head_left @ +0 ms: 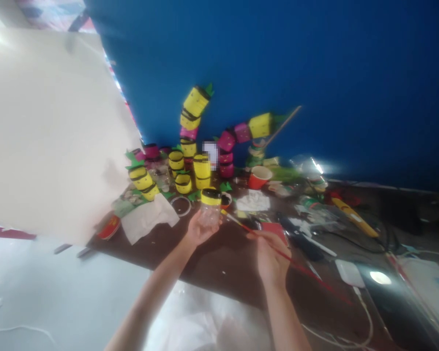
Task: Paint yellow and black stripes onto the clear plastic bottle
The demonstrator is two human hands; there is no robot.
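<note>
My left hand (pixel 201 229) is closed round the lower part of a small clear jar (pixel 209 214), held upright above the table. A yellow band (pixel 211 199) runs round the top of the jar, below a dark rim. In my right hand (pixel 272 256) is a thin paintbrush (pixel 296 265) with a red handle. Its yellow-tipped bristles (pixel 224 212) point left, close to the jar's side; whether they touch it I cannot tell. Just behind the jar stands a small cup (pixel 226 200), partly hidden.
Behind my hands stand painted yellow cups (pixel 202 170) and stacked magenta cups (pixel 226 165). A red paper cup (pixel 259 177), crumpled tissue (pixel 253 200) and a white cloth or paper (pixel 149 218) lie around. A yellow utility knife (pixel 354 217), white charger (pixel 350 273) and cable are on the right.
</note>
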